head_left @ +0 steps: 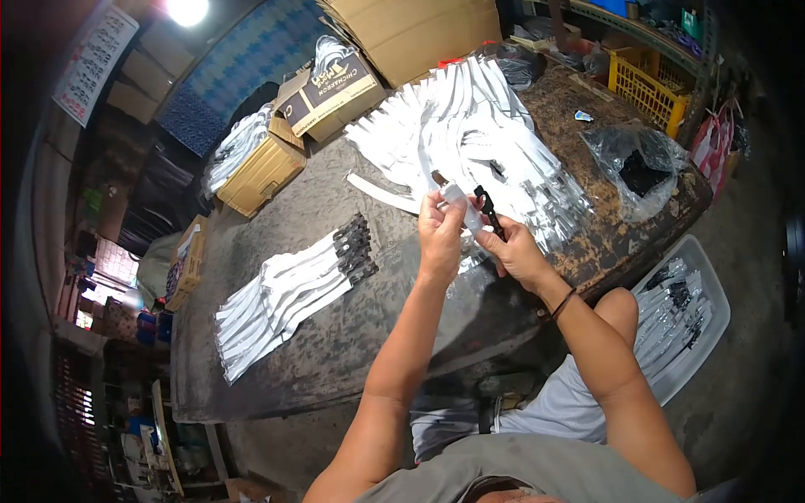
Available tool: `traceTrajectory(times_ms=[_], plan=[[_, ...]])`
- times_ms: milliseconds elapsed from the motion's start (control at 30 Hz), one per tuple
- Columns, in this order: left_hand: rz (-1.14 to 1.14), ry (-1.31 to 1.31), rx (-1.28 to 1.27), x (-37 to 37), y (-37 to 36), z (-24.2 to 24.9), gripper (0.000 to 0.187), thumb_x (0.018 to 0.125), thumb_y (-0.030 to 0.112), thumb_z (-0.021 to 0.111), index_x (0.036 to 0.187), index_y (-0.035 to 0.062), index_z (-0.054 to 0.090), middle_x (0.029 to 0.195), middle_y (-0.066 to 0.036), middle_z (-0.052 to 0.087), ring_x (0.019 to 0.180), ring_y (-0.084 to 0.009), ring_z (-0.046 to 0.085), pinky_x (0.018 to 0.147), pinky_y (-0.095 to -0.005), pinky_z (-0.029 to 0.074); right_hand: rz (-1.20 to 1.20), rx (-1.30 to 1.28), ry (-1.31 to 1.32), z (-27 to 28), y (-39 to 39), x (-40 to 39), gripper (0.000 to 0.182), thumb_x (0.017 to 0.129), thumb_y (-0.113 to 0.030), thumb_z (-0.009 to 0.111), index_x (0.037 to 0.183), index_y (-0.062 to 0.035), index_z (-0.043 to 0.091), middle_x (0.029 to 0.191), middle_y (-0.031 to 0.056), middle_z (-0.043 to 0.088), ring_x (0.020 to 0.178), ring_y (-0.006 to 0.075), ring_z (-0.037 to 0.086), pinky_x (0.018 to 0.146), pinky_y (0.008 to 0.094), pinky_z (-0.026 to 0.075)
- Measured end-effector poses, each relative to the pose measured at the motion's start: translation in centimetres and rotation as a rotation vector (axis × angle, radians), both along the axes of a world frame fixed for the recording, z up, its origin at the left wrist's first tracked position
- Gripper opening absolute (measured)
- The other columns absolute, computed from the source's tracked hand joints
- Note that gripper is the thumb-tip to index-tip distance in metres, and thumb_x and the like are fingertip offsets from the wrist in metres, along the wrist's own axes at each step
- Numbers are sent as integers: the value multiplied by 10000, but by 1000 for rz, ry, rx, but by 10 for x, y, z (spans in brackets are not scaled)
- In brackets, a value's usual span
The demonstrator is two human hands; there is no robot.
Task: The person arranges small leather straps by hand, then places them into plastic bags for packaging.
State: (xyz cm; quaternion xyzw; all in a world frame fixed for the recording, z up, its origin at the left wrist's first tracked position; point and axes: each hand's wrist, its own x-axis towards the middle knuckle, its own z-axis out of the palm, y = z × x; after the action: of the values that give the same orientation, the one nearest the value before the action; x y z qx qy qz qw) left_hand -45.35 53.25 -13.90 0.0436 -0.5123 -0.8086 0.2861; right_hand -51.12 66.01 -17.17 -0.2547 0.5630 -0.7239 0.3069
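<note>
My left hand [441,233] is closed, pinching the end of a white strap [423,151] that has a pale, translucent piece at its tip. Close beside it, my right hand [518,256] is closed round a slim black clip-like part [489,208]; its fingertips also meet the lower end of the translucent piece. Just beyond my hands lies a large heap of white straps [470,109] on the dark table. To the left, a neat fanned stack of white straps [285,293] has black ends [356,247] all pointing right.
Cardboard boxes of white straps [264,172] [335,101] stand at the back left. A clear plastic bag with black contents [641,168] sits on the table's right side. A yellow crate [646,88] is behind it. By my right leg is a translucent bin [717,314] holding wrapped straps.
</note>
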Motion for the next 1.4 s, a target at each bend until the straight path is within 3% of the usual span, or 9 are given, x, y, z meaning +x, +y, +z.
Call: traceTrajectory(times_ms=[33,300,833,1000,1067,1133,1267,1367,1400], plan=[[-18,4,9,2,-3,-1,262,939,77,574,1152,32,428,1070,-184,630,948,-233,654,794,-381,557,-6,-3,-11,-2,-3,3,232,905,-242,677,1038,-57,631,637,-56,526,443,35,413,390,210,331],[-83,-16,-87,-3,-33,19,350,983,138,528,1287,17,404,1030,-194,640,929,-267,659,775,-373,558,73,84,56,-4,-10,11,185,934,-227,619,978,-48,601,686,-66,527,511,26,426,442,209,347],[14,-117,-321,10,3,-2,176,965,87,565,1111,-10,584,983,-35,660,869,-88,609,784,-236,486,45,-20,-53,-2,-3,8,230,943,-148,589,1127,-10,594,833,-16,587,687,51,513,586,211,424],[-58,-144,-385,15,-1,-14,164,970,96,565,1082,-16,605,965,-38,668,847,-82,597,758,-231,478,-24,-49,137,-1,3,-3,177,923,-214,623,989,-51,603,720,-36,552,572,34,485,488,201,404],[-46,-141,-415,16,5,-10,133,969,84,564,1042,-17,610,953,-34,665,822,-68,586,724,-223,475,-86,2,176,12,17,-15,183,892,-191,640,963,-23,623,805,-12,586,668,49,531,581,205,451],[-27,-241,-571,23,2,-16,139,959,89,580,1041,-3,645,926,-8,678,807,-59,575,724,-227,466,-139,-116,73,16,25,-30,190,884,-287,652,860,-100,638,638,-79,498,482,6,406,402,202,329],[-35,-377,-785,29,8,-23,127,928,92,616,1013,17,673,838,-22,669,766,-57,554,693,-232,458,-102,-153,99,18,30,-39,319,927,-360,639,1007,-53,667,600,-85,466,448,7,386,414,186,345],[-31,-435,-966,32,17,-24,137,940,118,614,970,-3,672,803,22,627,680,-62,466,615,-228,397,-81,-161,170,17,27,-38,232,910,-286,681,902,-54,683,644,-82,524,516,-2,401,450,204,306],[-18,-445,-1053,32,17,-27,148,923,134,632,975,2,672,831,-25,643,752,-106,525,724,-282,415,-57,-169,204,18,29,-39,223,905,-275,689,876,-54,685,648,-83,529,537,-1,405,464,209,299]])
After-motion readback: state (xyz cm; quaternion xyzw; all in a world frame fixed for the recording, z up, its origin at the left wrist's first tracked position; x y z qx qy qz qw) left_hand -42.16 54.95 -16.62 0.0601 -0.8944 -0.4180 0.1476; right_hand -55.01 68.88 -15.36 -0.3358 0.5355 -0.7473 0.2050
